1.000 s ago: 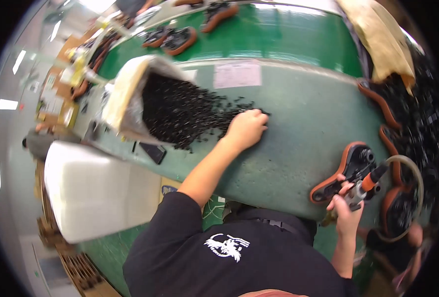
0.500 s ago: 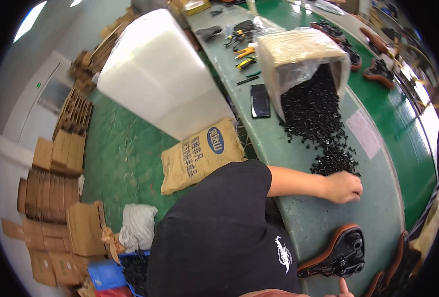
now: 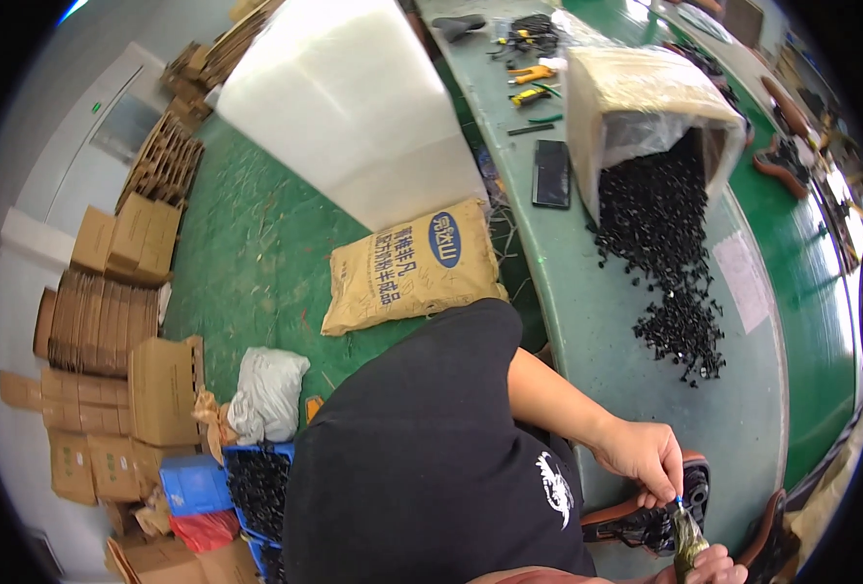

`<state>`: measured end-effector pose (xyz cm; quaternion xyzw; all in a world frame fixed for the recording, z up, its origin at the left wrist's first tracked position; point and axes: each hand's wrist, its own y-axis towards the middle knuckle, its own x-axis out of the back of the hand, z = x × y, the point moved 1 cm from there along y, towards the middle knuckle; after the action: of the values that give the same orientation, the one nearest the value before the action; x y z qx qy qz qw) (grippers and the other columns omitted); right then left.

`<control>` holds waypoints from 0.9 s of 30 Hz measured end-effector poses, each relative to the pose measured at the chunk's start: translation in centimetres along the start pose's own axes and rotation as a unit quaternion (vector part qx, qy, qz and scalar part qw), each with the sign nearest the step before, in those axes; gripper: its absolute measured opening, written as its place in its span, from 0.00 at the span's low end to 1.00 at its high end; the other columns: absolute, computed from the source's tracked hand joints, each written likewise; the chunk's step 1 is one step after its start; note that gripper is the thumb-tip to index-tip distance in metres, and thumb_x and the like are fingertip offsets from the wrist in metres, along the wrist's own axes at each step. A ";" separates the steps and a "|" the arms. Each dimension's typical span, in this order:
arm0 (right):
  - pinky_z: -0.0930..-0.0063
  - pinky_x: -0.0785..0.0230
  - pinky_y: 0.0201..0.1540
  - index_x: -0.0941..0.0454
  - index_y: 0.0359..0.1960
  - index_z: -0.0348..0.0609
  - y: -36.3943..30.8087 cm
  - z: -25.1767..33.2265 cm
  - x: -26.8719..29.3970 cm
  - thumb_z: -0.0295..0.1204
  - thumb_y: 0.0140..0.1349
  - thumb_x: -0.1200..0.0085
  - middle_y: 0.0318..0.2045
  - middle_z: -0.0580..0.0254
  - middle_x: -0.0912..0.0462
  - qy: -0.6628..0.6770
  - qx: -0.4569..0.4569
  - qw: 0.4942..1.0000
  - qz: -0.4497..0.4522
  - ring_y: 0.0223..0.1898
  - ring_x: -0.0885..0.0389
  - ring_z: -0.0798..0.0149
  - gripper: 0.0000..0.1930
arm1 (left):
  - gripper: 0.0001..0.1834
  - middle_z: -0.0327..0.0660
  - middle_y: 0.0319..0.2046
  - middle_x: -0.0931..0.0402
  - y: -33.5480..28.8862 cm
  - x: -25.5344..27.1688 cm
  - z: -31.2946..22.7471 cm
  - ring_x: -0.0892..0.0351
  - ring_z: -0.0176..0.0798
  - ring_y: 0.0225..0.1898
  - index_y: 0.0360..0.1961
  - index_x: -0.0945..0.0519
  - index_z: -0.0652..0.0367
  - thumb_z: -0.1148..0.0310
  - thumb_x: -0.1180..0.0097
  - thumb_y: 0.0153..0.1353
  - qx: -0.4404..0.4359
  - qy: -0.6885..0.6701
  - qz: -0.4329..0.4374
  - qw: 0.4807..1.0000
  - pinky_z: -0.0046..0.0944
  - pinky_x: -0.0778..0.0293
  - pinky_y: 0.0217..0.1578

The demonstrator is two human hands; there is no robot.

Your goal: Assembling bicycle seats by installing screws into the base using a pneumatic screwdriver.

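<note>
My left hand [image 3: 641, 459] is over the bench with thumb and fingertips pinched together at the blue tip of a tool. That tool has a clear, yellowish-green body [image 3: 686, 540] and looks like a screwdriver. My right hand [image 3: 719, 566], at the lower edge, is closed around its lower end. Whatever small piece my left fingertips hold is hidden. Beneath both hands lies a bicycle saddle [image 3: 634, 530], underside up, black with a brown rim, partly covered by the hands and tool. Farther along the bench, small black parts [image 3: 680, 326] spill in a heap from a tipped box [image 3: 650, 83].
A phone-like black slab [image 3: 551, 175], pliers [image 3: 532, 74] and cables lie on the bench [image 3: 587, 375]. More saddles [image 3: 767, 530] are at the right. Left of the bench are a paper sack [image 3: 402, 277], a tall white wrapped block [image 3: 354, 107], blue crates [image 3: 196, 485] and cartons [image 3: 164, 389].
My left hand has left the heap of black parts and come back to the saddle. My right hand has come further into view with the tool. The view has shifted.
</note>
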<state>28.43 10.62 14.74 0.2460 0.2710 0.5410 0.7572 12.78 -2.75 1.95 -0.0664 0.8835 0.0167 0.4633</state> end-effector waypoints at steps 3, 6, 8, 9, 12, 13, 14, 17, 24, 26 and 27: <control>0.59 0.27 0.38 0.28 0.64 0.47 -0.4 0.8 -2.2 0.30 0.79 0.57 0.48 0.56 0.20 -0.024 -0.003 0.994 -0.108 0.34 0.21 0.61 0.15 | 0.09 0.46 0.36 0.11 0.1 -0.7 -0.3 0.10 0.35 0.34 0.47 0.11 0.70 0.78 0.33 0.68 0.026 0.104 0.010 0.994 0.36 0.13 0.39; 0.68 0.25 0.34 0.36 0.45 0.47 -2.6 0.4 -1.0 0.17 0.58 0.48 0.40 0.57 0.31 0.117 0.002 0.964 -0.241 0.25 0.27 0.66 0.17 | 0.11 0.44 0.44 0.13 0.6 -0.4 -0.8 0.11 0.35 0.38 0.51 0.12 0.69 0.80 0.35 0.69 0.066 0.147 0.044 0.986 0.35 0.14 0.41; 0.70 0.25 0.35 0.36 0.49 0.47 -2.0 0.0 -0.9 0.22 0.64 0.42 0.43 0.56 0.28 0.043 0.008 0.983 -0.180 0.27 0.23 0.64 0.16 | 0.13 0.47 0.45 0.15 1.0 -0.2 -1.0 0.12 0.38 0.39 0.53 0.12 0.70 0.83 0.36 0.68 0.050 0.187 0.070 0.979 0.36 0.15 0.41; 0.63 0.23 0.38 0.35 0.51 0.45 -1.8 0.8 -0.1 0.22 0.66 0.42 0.44 0.55 0.26 0.005 -0.005 0.990 -0.143 0.29 0.20 0.63 0.16 | 0.14 0.49 0.46 0.16 1.5 0.1 -0.4 0.12 0.39 0.40 0.53 0.12 0.70 0.85 0.37 0.67 0.040 0.152 0.097 0.983 0.37 0.15 0.42; 0.55 0.21 0.43 0.35 0.55 0.43 -2.4 1.4 0.2 0.20 0.69 0.44 0.46 0.46 0.23 0.016 0.014 0.988 -0.154 0.29 0.19 0.61 0.17 | 0.14 0.47 0.45 0.16 2.0 -0.2 0.1 0.11 0.38 0.40 0.51 0.11 0.70 0.88 0.35 0.64 0.034 0.147 0.097 0.984 0.37 0.13 0.44; 0.55 0.20 0.43 0.35 0.56 0.42 -2.9 1.7 0.3 0.21 0.69 0.43 0.47 0.45 0.23 0.002 0.019 0.990 -0.143 0.30 0.18 0.60 0.18 | 0.12 0.48 0.45 0.16 2.0 -0.2 0.3 0.12 0.39 0.39 0.51 0.12 0.71 0.84 0.36 0.68 0.029 0.148 0.122 0.981 0.38 0.14 0.41; 0.60 0.21 0.40 0.35 0.54 0.44 -3.1 1.9 0.4 0.26 0.70 0.42 0.45 0.50 0.23 -0.019 0.017 0.989 -0.148 0.28 0.18 0.63 0.17 | 0.10 0.49 0.44 0.16 2.6 -0.1 0.6 0.12 0.39 0.37 0.51 0.13 0.71 0.80 0.38 0.71 0.073 0.107 0.144 0.981 0.38 0.15 0.39; 0.67 0.19 0.33 0.32 0.51 0.46 -3.4 2.5 0.9 0.32 0.70 0.36 0.43 0.56 0.19 -0.022 0.064 0.994 -0.089 0.28 0.14 0.65 0.17 | 0.14 0.49 0.43 0.16 2.7 -1.0 0.9 0.14 0.40 0.33 0.51 0.15 0.70 0.69 0.45 0.79 0.182 0.018 0.166 0.969 0.39 0.17 0.36; 0.61 0.23 0.41 0.33 0.58 0.46 -3.8 3.2 1.7 0.30 0.72 0.45 0.48 0.52 0.24 -0.208 0.063 0.969 -0.116 0.32 0.19 0.65 0.17 | 0.45 0.51 0.57 0.20 9.3 2.1 -2.5 0.20 0.55 0.57 0.66 0.24 0.63 0.68 0.20 0.45 -0.304 0.691 0.111 0.647 0.49 0.22 0.57; 0.58 0.24 0.43 0.34 0.60 0.46 -3.6 2.6 2.4 0.28 0.73 0.46 0.49 0.51 0.24 -0.223 0.029 0.967 -0.117 0.34 0.19 0.64 0.17 | 0.45 0.50 0.55 0.20 9.5 1.9 -1.4 0.20 0.55 0.56 0.66 0.24 0.61 0.67 0.20 0.44 -0.284 0.716 0.096 0.631 0.49 0.22 0.56; 0.58 0.24 0.43 0.34 0.60 0.46 -3.5 2.3 2.7 0.27 0.73 0.47 0.49 0.50 0.24 -0.247 0.017 0.961 -0.119 0.34 0.19 0.64 0.17 | 0.45 0.50 0.54 0.20 9.8 1.4 -0.5 0.20 0.55 0.55 0.66 0.24 0.60 0.66 0.19 0.43 -0.264 0.736 0.085 0.618 0.49 0.21 0.55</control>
<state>33.12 12.03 13.75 0.3509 0.1119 0.3644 0.8553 10.23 6.80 0.74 -0.1003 0.8880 0.2342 -0.3828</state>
